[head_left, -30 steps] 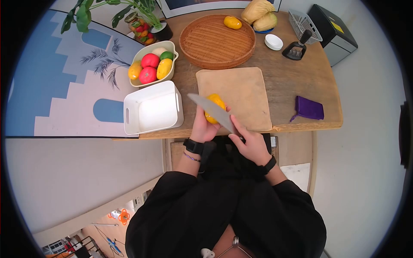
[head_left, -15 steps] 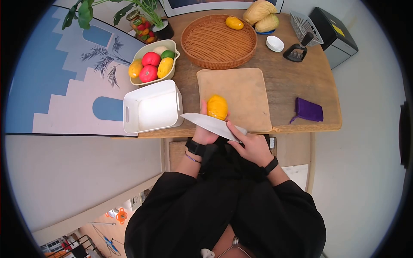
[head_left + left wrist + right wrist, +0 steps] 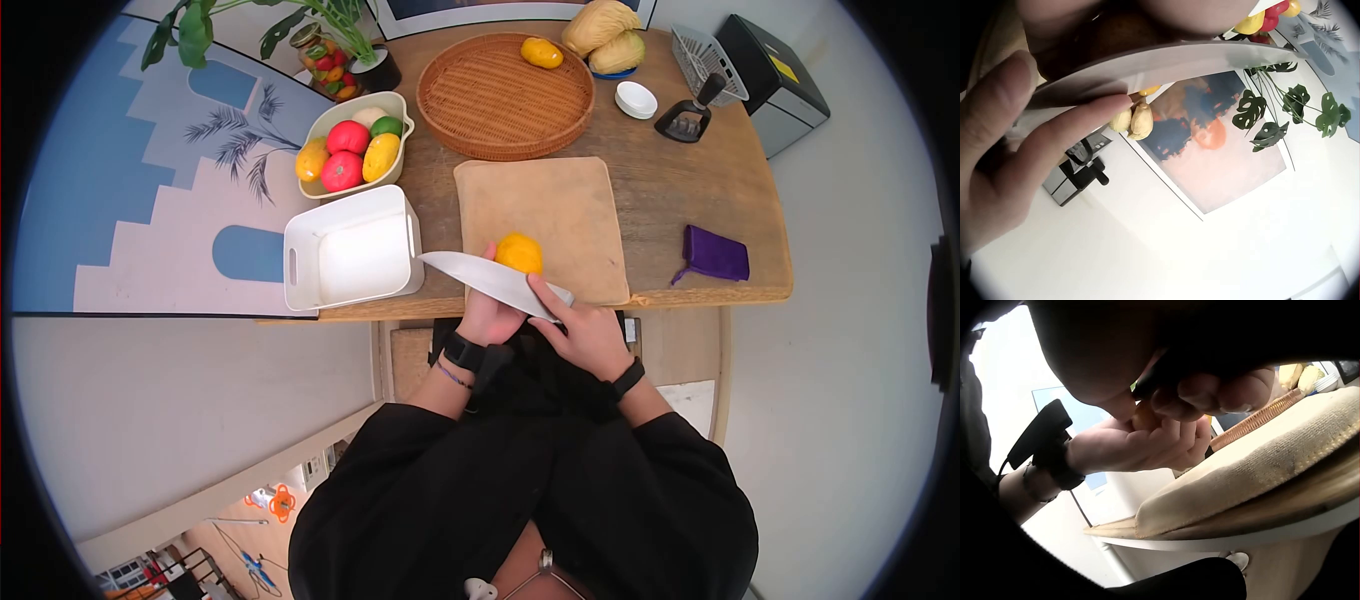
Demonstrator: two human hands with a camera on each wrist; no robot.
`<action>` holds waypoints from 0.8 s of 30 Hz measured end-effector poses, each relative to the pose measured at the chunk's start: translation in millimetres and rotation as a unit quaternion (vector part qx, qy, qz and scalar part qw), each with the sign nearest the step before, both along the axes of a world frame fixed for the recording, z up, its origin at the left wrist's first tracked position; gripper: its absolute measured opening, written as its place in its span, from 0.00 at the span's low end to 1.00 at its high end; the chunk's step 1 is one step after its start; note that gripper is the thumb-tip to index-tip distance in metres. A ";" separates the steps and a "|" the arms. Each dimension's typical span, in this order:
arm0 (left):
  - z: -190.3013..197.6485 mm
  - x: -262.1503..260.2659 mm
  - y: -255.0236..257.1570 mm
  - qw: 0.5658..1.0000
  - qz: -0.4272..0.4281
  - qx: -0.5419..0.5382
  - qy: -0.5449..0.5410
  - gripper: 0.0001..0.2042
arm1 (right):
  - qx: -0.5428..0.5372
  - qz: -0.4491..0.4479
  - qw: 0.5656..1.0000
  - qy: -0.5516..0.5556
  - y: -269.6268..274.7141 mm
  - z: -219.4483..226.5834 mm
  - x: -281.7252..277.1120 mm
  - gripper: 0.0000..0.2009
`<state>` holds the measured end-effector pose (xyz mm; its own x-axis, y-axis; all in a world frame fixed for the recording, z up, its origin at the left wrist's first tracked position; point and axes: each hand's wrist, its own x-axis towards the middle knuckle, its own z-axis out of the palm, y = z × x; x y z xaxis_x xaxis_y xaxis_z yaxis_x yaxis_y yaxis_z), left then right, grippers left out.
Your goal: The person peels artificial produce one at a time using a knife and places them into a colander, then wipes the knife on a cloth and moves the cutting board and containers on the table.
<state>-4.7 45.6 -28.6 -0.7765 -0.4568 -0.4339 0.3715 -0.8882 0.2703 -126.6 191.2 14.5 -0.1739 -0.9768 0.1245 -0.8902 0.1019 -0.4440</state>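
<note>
In the head view the left hand point(image 3: 490, 314) holds a yellow-orange fruit point(image 3: 519, 253) from below, over the near edge of a tan mat point(image 3: 560, 210). Across the near side of the fruit lies a knife blade point(image 3: 483, 277), its tip pointing left. The right hand point(image 3: 583, 338) grips the knife, its forefinger stretched along the blade; the handle is hidden in the palm. The left wrist view shows the blade point(image 3: 1172, 62) large, with the right hand point(image 3: 1007, 162) at its base. From the right wrist, the left hand's fingers point(image 3: 1175, 440) appear curled round the fruit point(image 3: 1144, 417).
Left of the mat stand a white bin point(image 3: 355, 250) and a bowl of fruit point(image 3: 308, 190). Behind is a round wicker tray point(image 3: 500, 100) with a yellow fruit. To the right lie a purple pouch point(image 3: 716, 254), a white dish point(image 3: 636, 99) and a black-handled tool point(image 3: 686, 120).
The left hand has turned the fruit and shifted it slightly right and nearer the body. The knife has swung to a flatter angle, still in the right hand.
</note>
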 end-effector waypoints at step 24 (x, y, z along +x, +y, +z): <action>-12.5 9.3 -17.4 0.996 -0.035 -0.081 0.008 0.31 | -0.020 -0.021 0.999 -0.022 4.3 -13.1 11.8 0.34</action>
